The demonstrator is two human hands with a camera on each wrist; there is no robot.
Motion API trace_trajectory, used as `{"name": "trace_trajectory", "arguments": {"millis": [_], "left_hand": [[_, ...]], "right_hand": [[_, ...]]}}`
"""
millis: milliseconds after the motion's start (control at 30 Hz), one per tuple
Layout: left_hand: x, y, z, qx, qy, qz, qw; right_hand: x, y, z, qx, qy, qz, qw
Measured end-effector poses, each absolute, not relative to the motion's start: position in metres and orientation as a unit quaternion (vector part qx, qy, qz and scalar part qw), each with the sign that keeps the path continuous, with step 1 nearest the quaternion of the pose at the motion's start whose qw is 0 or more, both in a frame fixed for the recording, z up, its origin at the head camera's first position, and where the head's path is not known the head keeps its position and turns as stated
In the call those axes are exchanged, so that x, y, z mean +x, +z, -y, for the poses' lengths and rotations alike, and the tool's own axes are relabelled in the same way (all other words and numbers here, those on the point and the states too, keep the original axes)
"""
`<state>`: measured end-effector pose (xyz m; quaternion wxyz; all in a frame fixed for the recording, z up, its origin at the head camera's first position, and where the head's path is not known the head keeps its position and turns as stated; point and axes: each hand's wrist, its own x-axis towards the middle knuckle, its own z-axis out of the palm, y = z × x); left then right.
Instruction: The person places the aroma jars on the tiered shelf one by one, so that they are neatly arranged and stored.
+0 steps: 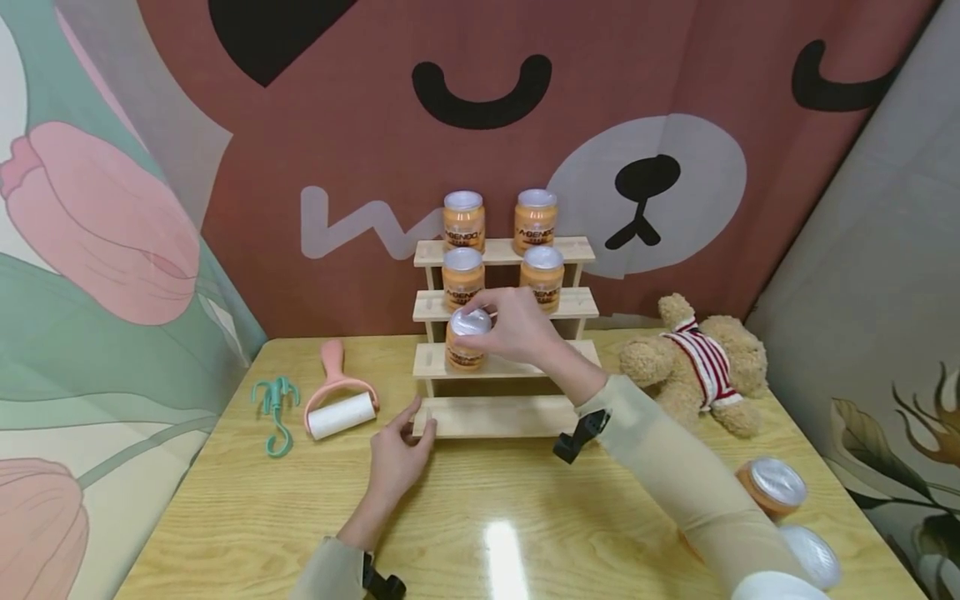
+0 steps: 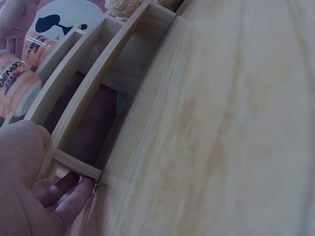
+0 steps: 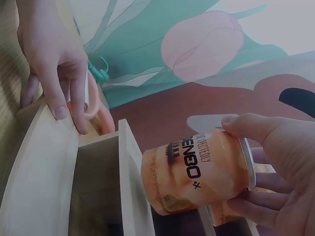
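My right hand (image 1: 517,325) grips an orange can (image 1: 465,354) around its silver top. The can is at the left end of the second step from the bottom of a wooden tiered shelf (image 1: 495,417). In the right wrist view, thumb and fingers lie on opposite sides of the rim of the can (image 3: 197,169). My left hand (image 1: 397,454) pinches the left end of the lowest step; the left wrist view shows its thumb above and fingers (image 2: 76,199) at the end board. Matching cans (image 1: 463,221) stand in pairs on the upper two steps.
On the table (image 1: 420,533), a lint roller (image 1: 341,404) and a teal hook (image 1: 277,412) lie left of the shelf. A teddy bear (image 1: 697,362) lies to its right. More cans (image 1: 776,483) stand at front right, partly behind my right sleeve. A printed curtain (image 1: 360,133) hangs behind.
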<state>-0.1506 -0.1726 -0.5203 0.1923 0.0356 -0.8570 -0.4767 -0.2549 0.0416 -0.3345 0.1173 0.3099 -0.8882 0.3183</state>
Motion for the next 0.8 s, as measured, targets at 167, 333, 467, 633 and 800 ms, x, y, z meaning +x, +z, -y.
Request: {"name": "trace_trajectory", "arguments": {"millis": [167, 333, 467, 633, 800], "left_hand": [[-0.151, -0.521, 0.173, 0.037, -0.477, 0.858, 0.188], [-0.151, -0.520, 0.173, 0.041, -0.478, 0.857, 0.186], [-0.150, -0.519, 0.172, 0.041, -0.482, 0.855, 0.186], [-0.151, -0.519, 0.172, 0.035, -0.485, 0.854, 0.185], [-0.152, -0.520, 0.173, 0.039, -0.490, 0.851, 0.186]], "right_hand": [[-0.258, -0.339, -0.040, 0.312, 0.306, 0.890, 0.130], [-0.261, -0.342, -0.038, 0.311, 0.299, 0.893, 0.127], [-0.262, -0.345, -0.035, 0.311, 0.298, 0.893, 0.131], [-0.262, -0.348, -0.033, 0.309, 0.295, 0.890, 0.158], [-0.262, -0.351, -0.032, 0.306, 0.310, 0.885, 0.166]]}}
